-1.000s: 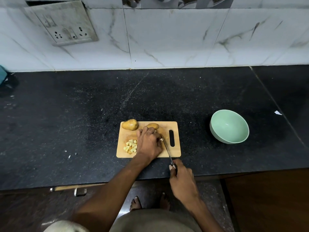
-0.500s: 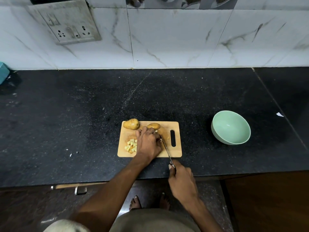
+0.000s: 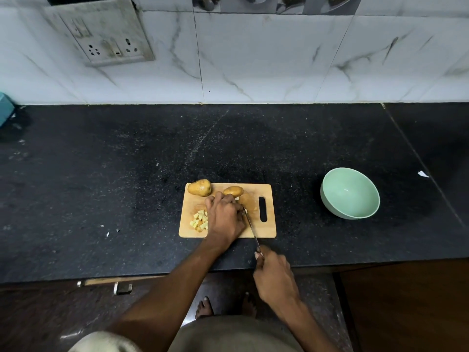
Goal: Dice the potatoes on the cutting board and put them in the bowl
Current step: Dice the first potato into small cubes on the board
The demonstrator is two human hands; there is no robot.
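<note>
A small wooden cutting board (image 3: 269, 194) lies on the black counter. A whole potato (image 3: 199, 187) sits at its far left corner and a smaller potato piece (image 3: 233, 191) lies beside it. A heap of several yellow dice (image 3: 199, 220) lies on the board's left half. My left hand (image 3: 224, 218) is curled over a potato piece in the board's middle, mostly hiding it; pale bits show at its fingertips. My right hand (image 3: 275, 274) grips the handle of a knife (image 3: 250, 228), whose blade runs along my left hand's right side. The green bowl (image 3: 350, 193) stands empty to the right.
The counter's front edge (image 3: 330, 262) runs just below the board. A marble-tiled wall with a socket plate (image 3: 101, 34) stands behind. A white scrap (image 3: 423, 174) lies far right and small bits (image 3: 107, 233) lie left of the board. My bare feet (image 3: 204, 307) show below.
The knife blade has shifted slightly against the piece under my left hand. Both hands stay in about the same places; the view has drifted a little.
</note>
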